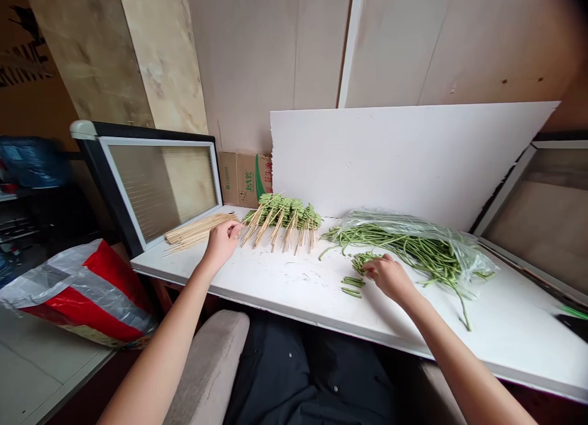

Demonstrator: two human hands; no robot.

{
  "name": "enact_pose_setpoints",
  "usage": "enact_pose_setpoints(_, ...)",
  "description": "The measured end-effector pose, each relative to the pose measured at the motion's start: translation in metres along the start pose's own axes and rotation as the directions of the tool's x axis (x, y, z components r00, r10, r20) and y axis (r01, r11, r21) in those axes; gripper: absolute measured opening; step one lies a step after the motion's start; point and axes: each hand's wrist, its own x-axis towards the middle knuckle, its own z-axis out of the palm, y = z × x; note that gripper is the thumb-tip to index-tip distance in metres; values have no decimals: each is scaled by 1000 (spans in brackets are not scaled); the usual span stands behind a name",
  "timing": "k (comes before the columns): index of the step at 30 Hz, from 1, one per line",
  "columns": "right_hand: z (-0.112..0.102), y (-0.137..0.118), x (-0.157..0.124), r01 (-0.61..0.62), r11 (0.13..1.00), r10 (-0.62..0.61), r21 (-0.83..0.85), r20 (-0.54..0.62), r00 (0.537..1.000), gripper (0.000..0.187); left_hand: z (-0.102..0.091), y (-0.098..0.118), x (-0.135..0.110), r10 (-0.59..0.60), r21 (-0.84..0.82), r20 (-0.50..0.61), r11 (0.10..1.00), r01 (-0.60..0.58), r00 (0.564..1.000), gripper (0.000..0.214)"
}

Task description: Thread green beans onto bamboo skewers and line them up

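Note:
My left hand (223,240) is above the table's left part, fingers curled together beside a bundle of loose bamboo skewers (197,231). Whatever it pinches, if anything, is too small to make out. Just right of it lie several finished skewers threaded with cut green bean pieces (287,212), their bare sticks pointing toward me. My right hand (388,274) reaches down to a small pile of cut long bean pieces (362,261), its fingertips closed at the pile's edge. A few bean pieces (352,287) lie in a row beside it.
Long uncut beans (404,241) spill from a clear plastic bag (459,247) at the right of the white table (294,290). A white board (395,161) and a cardboard box (245,179) stand behind. A red and white bag (82,296) is at left.

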Motion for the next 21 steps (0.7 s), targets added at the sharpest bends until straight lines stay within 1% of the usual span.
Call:
enact_pose_setpoints(3,-11,7,2,-13,998,17,65,-59,998,31,13,24,-12,11,-78,66,997,-6,998,31)
enact_pose_setpoints(6,-20,10,1,-28,988,42,154,-91,995,32,24,37,-23,3,-148,128,989,16,992,32)
enact_pose_setpoints(9,-21,1,-5,20,960,-10,278,-38,999,31,34,44,-34,7,-166,185,986,24,983,33)
enact_pose_setpoints(11,-16,-10,-8,60,947,-70,316,21,997,28,39,46,-39,25,-158,228,987,12,973,33)
enact_pose_setpoints(14,-7,-22,-11,89,953,-108,290,52,993,27,44,46,-45,47,-149,274,989,-6,961,33)
enact_pose_setpoints(18,1,-30,-13,74,978,-86,197,55,995,29,48,46,-50,52,-163,300,987,-3,952,35)
enact_pose_setpoints(21,2,-37,-15,50,986,-58,159,46,997,27,50,51,-53,68,-175,312,985,-13,948,36)
